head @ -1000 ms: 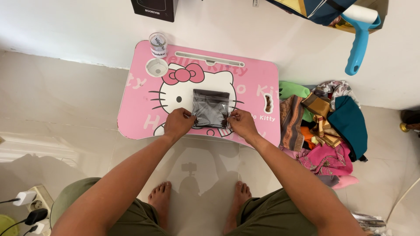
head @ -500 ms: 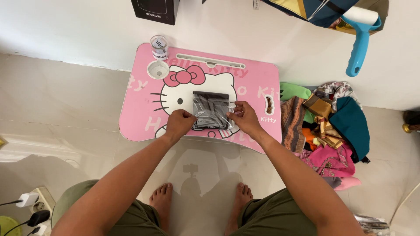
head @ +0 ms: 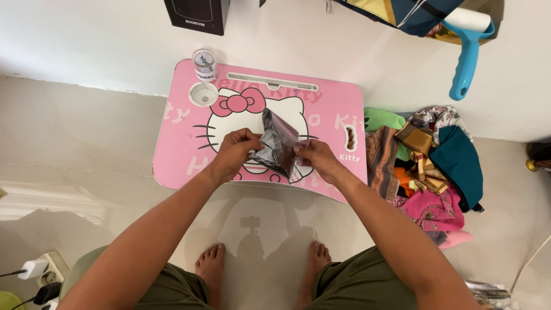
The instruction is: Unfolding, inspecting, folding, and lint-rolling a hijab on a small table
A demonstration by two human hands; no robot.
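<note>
Far off to the left of my grip, at the floor's edge, a white plug (head: 35, 267) sits in a wall socket (head: 54, 265), and my green-trousered left knee (head: 80, 275) lies below it. Nearer in, my left hand (head: 234, 154) is clenched on the left edge of a dark, shiny plastic pouch (head: 277, 143), pinching it between thumb and fingertips. Up and to the left of that grip, at the far corner of the pink counter (head: 178, 149), stands a small clear jar (head: 204, 64) with a label, and just in front of it a round white cup recess (head: 204, 94) set into the counter top. The pouch hangs between my two grips, tilted, its upper corner raised over the cartoon cat face printed on the counter and its lower edge just above the counter; I cannot tell whether it touches. My right hand (head: 314, 159) is closed on the pouch's right edge, fingers curled under it. Beyond both grips, along the counter's far side, runs a long narrow slot (head: 272, 84). Straight below my grips, on the pale tiled floor, my bare feet (head: 209, 261) show. To the right of my right grip, just past the counter's edge, lies a heap of folded cloths (head: 436, 166) in green, brown, teal, orange and pink. Above that heap, against the white wall, hangs a blue-handled roller (head: 468, 54).
</note>
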